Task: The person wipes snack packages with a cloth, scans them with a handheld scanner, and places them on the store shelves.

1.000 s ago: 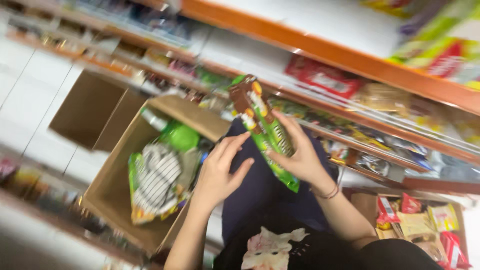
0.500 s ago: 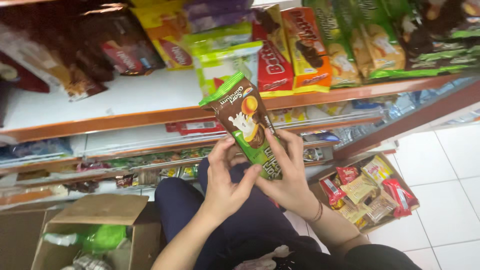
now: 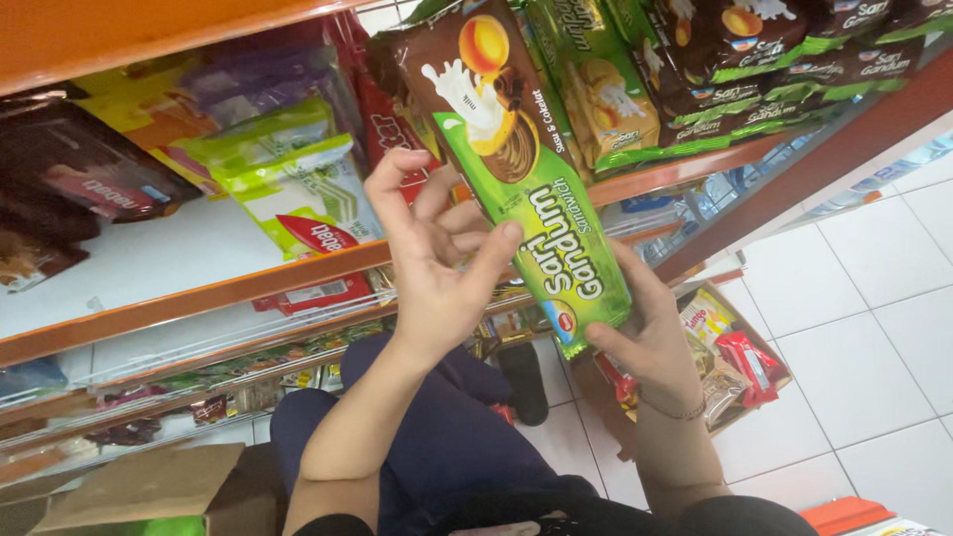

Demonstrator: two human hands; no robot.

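I hold a long green and brown biscuit packet (image 3: 516, 169) up in front of an orange-edged shelf. My right hand (image 3: 650, 333) grips its lower end from behind and below. My left hand (image 3: 437, 258) rests on the packet's left side, thumb pressed on the front, fingers spread. The packet's upper end reaches among similar green and brown packets (image 3: 754, 60) standing on the upper shelf (image 3: 685, 169).
Left on the shelf stand yellow-green bags (image 3: 288, 189) and dark packets (image 3: 89, 169). A lower white shelf (image 3: 149, 268) lies below. A cardboard box (image 3: 149, 486) sits at bottom left, another box of mixed snacks (image 3: 735, 357) on the white tiled floor (image 3: 874, 328) at right.
My view has tilted up from the boxes to the shelves. Both hands have lifted the packet higher and closer to the upper shelf.
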